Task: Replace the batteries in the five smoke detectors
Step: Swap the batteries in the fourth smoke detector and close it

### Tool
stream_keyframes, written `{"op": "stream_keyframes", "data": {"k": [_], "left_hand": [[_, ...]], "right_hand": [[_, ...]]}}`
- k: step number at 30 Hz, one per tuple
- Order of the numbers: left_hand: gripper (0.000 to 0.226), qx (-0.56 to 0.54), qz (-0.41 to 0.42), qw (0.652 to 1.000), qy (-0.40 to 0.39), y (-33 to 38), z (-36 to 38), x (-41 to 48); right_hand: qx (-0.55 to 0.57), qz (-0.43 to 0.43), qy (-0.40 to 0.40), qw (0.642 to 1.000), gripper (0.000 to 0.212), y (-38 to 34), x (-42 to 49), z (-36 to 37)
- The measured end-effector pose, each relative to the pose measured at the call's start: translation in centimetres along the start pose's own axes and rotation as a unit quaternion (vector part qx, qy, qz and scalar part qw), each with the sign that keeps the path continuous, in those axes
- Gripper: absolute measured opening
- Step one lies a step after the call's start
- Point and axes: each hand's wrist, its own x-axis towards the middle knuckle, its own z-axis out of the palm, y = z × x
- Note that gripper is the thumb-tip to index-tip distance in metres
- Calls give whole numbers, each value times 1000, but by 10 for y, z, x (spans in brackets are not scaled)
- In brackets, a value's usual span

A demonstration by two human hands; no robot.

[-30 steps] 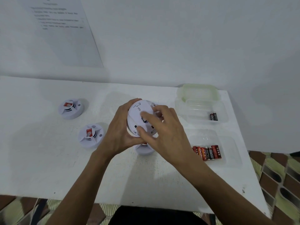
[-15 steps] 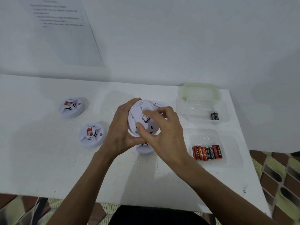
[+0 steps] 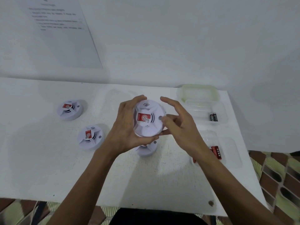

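Held smoke detector [image 3: 146, 120] is raised over the middle of the worktop [image 3: 48, 168], its red-labelled face toward the camera. The left hand [image 3: 125, 127] grips it, fingers curled round its left rim. On the right hand [image 3: 183, 127], the index finger stands apart from the unit. 1 fingertip and the thumb touch its right rim; whether they pinch it cannot be told.

Lower detector [image 3: 146, 150] sits on the worktop under the hands, partly hidden. Far-left detector [image 3: 69, 110] and near-left detector [image 3: 90, 137] lie face up toward the left edge.

Along the right edge:
- Far container [image 3: 224, 111] holds 2 black batteries [image 3: 213, 117].
- Near container [image 3: 233, 153] holds red batteries [image 3: 216, 152].
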Motion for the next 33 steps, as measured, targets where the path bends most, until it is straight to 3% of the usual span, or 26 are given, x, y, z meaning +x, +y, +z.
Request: {"op": "stream_keyframes", "data": {"k": [2,4,6,7,8,9,11,17,33], "left_hand": [[106,21,-17,1000,-11,5,-1,3],[102,-39,14,990,-131,-2,-1,0],[87,-128,16,978,-167,-1,1,-7],[84,-107,-7,978,-179,0,1,-4],[87,-111,-6,980,-167,-5,-5,-1],[92,-83,-1,992,-94,-5,-7,1],[94,-50,26,997,-61,-2,-12,0],[91,-54,47,995,-63,-7,-4,-3],[84,-79,63,994,-43,-1,4,-5]], "right_hand": [[23,0,-3,1000,44,0,-1,-1],[34,-2,-4,999,44,2,-2,-2],[51,0,-2,999,43,2,-3,-4],[66,5,-3,998,42,3,-4,-6],[81,11,-6,997,42,2,-5,-8],[89,14,-10,996,42,2,-6,-10],[82,16,-18,996,42,2,-8,-13],[16,11,-27,999,43,-1,-14,-19],[11,-7,-16,1000,41,5,-19,-20]]}}
